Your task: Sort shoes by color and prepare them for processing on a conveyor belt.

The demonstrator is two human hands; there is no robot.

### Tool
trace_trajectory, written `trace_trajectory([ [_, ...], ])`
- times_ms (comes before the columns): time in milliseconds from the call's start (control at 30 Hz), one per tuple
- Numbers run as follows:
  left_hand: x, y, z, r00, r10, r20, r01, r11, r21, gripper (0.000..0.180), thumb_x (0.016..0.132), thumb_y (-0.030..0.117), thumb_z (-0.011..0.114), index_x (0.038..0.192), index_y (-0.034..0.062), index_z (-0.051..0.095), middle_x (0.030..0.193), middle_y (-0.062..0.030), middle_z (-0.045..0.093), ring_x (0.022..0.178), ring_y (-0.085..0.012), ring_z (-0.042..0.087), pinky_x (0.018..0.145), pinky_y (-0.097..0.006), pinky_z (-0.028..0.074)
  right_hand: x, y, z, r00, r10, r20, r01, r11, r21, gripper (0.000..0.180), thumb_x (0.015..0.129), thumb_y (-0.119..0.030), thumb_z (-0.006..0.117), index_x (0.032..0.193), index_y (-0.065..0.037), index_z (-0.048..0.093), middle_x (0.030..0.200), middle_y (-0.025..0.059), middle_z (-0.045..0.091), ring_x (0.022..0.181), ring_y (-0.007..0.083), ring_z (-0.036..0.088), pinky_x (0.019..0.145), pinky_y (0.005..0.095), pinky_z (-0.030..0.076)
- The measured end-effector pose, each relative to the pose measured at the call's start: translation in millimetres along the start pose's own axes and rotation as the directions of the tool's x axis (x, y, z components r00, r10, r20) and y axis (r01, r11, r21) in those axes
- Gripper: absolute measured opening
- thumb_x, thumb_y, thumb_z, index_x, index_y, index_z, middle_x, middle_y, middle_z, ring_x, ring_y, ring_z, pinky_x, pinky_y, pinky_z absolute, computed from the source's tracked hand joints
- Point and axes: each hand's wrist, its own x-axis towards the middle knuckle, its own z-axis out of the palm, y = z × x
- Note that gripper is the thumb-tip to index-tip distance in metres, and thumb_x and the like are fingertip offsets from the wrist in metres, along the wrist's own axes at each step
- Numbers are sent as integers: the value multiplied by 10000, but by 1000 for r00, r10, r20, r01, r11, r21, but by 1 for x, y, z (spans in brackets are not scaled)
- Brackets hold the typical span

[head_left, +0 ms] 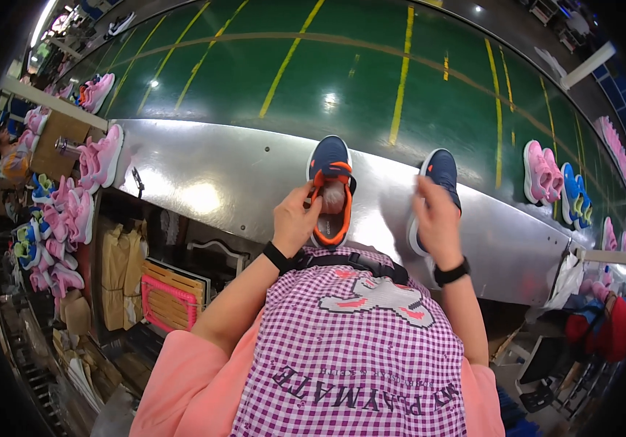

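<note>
A navy sneaker (330,153) with orange lining and a white sole stands on the metal ledge in front of me, toe pointing away. Crumpled pale stuffing (333,195) shows inside its opening. My left hand (295,220) is closed on the left edge of the shoe's collar, thumb and fingers pinched there. To the right, a second navy sneaker (441,169) stands on the ledge, also toe away. Over its near part is my right hand (437,222), its fingers smeared by motion; it hides most of the shoe's opening, and its grip is unclear.
Beyond the metal ledge (204,156) runs a green belt (360,80) with yellow lines. Pink sneakers (539,171) and blue sneakers (574,195) stand at the right. Several pink shoes (99,162) are at the left, near a stacked shoe rack. A pink-framed basket (169,302) sits below the ledge.
</note>
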Motion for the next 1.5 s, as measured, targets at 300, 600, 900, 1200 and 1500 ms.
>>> trace_trajectory([
  [300,11,-8,2,992,121,47,-122,992,10,240,837,139,604,1050,31,617,960,-115,637,774,-254,651,633,-333,513,20,-29,91,972,136,189,-150,987,61,224,866,-207,568,906,12,595,778,254,620,728,433,600,680,472,479],
  [600,25,3,-13,938,343,37,-344,922,178,451,738,121,683,1166,66,553,999,-131,578,888,-306,581,771,-362,475,26,-7,100,825,433,364,-560,714,420,230,872,-173,506,821,38,582,627,152,622,578,277,644,587,384,496],
  [900,60,11,-14,788,446,424,-536,836,117,389,683,8,637,1069,62,641,789,-102,540,758,-289,551,680,-363,450,24,-16,100,887,407,221,-460,829,320,210,868,-161,507,800,27,570,671,259,589,671,441,588,628,477,471],
  [1200,23,27,4,713,490,501,-699,548,459,331,735,81,567,1056,37,635,826,-73,557,800,-231,557,658,-326,481,23,-23,106,973,176,150,-193,975,107,177,861,-107,527,886,59,585,712,217,624,656,394,621,615,431,499],
  [1500,20,29,-12,727,526,441,-686,521,508,369,762,108,564,1123,47,602,1062,-126,594,912,-257,573,778,-361,489,17,-31,90,960,21,280,-63,988,142,351,811,-62,563,1143,36,511,875,215,604,766,360,612,691,434,487],
])
